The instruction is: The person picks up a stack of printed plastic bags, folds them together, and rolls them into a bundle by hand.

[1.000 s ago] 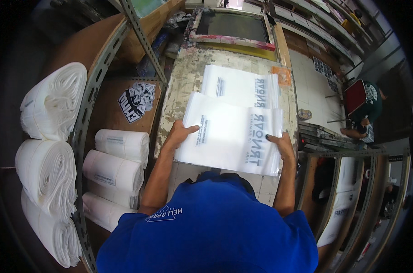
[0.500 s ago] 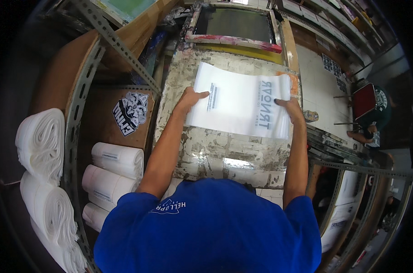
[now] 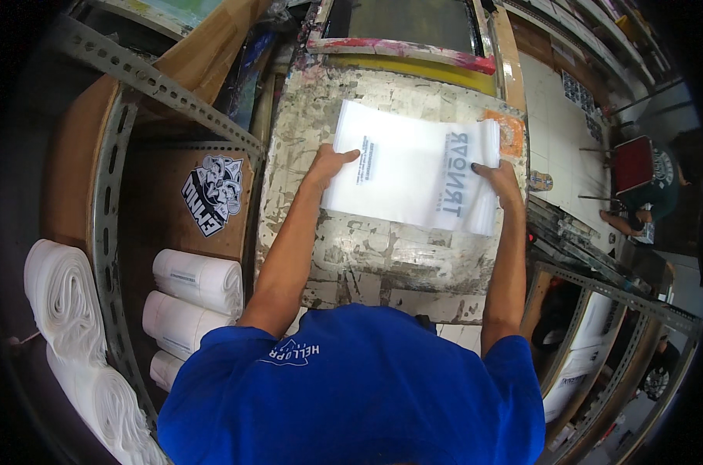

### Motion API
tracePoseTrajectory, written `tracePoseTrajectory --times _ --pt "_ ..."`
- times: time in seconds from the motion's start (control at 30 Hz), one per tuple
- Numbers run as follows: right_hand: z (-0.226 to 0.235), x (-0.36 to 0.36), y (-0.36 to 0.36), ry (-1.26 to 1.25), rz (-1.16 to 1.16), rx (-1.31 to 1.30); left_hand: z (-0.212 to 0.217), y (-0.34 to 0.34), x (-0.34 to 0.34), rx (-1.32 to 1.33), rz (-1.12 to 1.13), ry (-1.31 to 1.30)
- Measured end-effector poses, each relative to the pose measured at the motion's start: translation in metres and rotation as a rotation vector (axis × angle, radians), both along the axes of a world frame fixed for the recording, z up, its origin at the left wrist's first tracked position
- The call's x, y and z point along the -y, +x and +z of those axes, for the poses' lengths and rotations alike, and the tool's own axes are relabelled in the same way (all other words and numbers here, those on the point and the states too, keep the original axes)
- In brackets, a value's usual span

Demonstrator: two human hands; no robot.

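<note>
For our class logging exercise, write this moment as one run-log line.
left hand: gripping left edge, white sheets; right hand: gripping right edge; sheets: over stained table; framed screen: beyond

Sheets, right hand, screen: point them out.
Sheets (image 3: 407,167): head view, middle of the top face.
Right hand (image 3: 502,182): head view, back of the hand.
Screen (image 3: 402,19): head view, dark panel inside its frame.

Your bare left forearm (image 3: 285,252) and bare right forearm (image 3: 507,267) reach forward, well apart. Your left hand (image 3: 332,165) and right hand (image 3: 502,183) both grip, 2 thumbs (image 3: 350,156) on top pointing inward, the right one dark-tipped.
</note>
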State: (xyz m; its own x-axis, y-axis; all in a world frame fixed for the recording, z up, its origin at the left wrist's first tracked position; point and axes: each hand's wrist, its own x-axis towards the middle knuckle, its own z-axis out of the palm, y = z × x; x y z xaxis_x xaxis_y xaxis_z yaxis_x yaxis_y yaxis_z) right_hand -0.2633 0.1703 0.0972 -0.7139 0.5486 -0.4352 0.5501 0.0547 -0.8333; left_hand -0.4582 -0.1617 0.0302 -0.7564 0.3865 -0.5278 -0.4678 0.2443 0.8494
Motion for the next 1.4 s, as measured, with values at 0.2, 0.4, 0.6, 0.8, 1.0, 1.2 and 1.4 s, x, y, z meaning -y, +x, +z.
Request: tracePoseTrajectory --times 0.2,0.4,0.6,0.8,1.0,1.2,1.4 --pt "-0.003 -0.005 -0.004 0.024 -0.022 0.045 0.002 -0.007 0.001 0.011 -0.055 -0.025" --pt "-0.020 -0.007 -0.002 0.146 -0.010 0.048 -0.008 -0.007 -0.002 0.024 -0.039 -0.113" --pt "-0.012 0.000 -0.002 0.198 -0.001 0.090 -0.003 -0.001 -0.001 -0.081 -0.070 -0.117" --pt "-0.031 -0.008 0.002 0.213 -0.007 0.074 0.027 0.032 -0.018 -0.937 -0.054 -0.621" --pt "-0.011 0.007 -0.002 0.398 0.024 0.129 0.005 0.045 -0.015 -0.895 -0.531 -0.674" --pt "0.020 0.075 -0.018 1.033 -0.077 -0.038 -0.001 0.046 -0.016 -0.908 -0.519 -0.700" --pt "-0.027 0.191 -0.073 0.813 0.368 -0.399 -0.013 0.048 -0.017 -1.008 -0.485 -0.717"
